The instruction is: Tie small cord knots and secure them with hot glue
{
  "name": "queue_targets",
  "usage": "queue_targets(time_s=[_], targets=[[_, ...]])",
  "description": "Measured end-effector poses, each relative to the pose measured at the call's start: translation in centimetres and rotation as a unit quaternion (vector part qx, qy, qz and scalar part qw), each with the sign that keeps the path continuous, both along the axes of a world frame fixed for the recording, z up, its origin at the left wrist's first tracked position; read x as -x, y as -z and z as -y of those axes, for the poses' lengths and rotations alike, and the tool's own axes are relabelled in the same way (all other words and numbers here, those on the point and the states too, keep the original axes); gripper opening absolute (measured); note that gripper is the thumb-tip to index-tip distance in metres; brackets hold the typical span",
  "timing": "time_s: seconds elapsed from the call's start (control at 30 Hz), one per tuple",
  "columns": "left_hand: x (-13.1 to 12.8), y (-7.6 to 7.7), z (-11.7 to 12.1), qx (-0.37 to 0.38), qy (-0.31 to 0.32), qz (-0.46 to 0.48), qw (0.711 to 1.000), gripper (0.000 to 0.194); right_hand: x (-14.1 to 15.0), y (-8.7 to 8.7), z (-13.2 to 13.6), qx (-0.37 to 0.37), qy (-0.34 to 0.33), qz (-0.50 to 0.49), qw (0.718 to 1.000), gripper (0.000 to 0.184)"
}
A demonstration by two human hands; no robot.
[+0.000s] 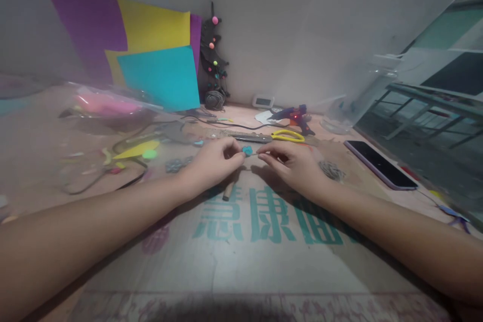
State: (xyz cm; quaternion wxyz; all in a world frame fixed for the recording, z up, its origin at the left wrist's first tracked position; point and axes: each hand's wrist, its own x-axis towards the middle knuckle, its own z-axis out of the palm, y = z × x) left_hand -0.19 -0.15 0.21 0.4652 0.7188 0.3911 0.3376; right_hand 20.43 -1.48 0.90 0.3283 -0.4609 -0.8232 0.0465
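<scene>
Between the fingertips of my left hand (221, 161) is a small teal flower-shaped piece (247, 151), pinched at its edge. My right hand (289, 161) pinches a thin strand (255, 154) that runs up to the flower; whether it is thread or wire I cannot make out. A short brown stick-like piece (227, 192) lies on the printed sheet just below my left hand. Just beyond both hands rest scissors (260, 138) with yellow handles. Near my right wrist sits a coil of grey cord (331, 171), and small grey-blue pieces (177, 164) lie beside my left wrist.
A glue gun (296, 118) with a red light lies behind the scissors. To the right are a phone (379, 163) and a clear plastic container (341, 110). Coloured sheets (160, 80) lean on the wall beside a dark hanging ornament (214, 55). Yellow scraps (136, 150) lie left.
</scene>
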Motion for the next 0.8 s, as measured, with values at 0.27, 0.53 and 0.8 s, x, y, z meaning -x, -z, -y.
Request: queue_targets(time_s=[0.27, 0.53, 0.8], targets=[[-0.1, -0.1, -0.1, -0.025, -0.020, 0.001, 0.999, 0.009, 0.8, -0.3, 0.8, 0.034, -0.002, -0.084, 0.996, 0.013], [0.0, -0.1, -0.1, 0.007, -0.004, 0.001, 1.000, 0.009, 0.0, -0.4, 0.0, 0.038, 0.016, 0.045, 0.998, 0.034], [0.0, 0.3, 0.0, 0.030, 0.040, 0.013, 0.999, 0.010, 1.0, -0.4, 0.6, 0.057, -0.003, -0.152, 0.987, 0.028]])
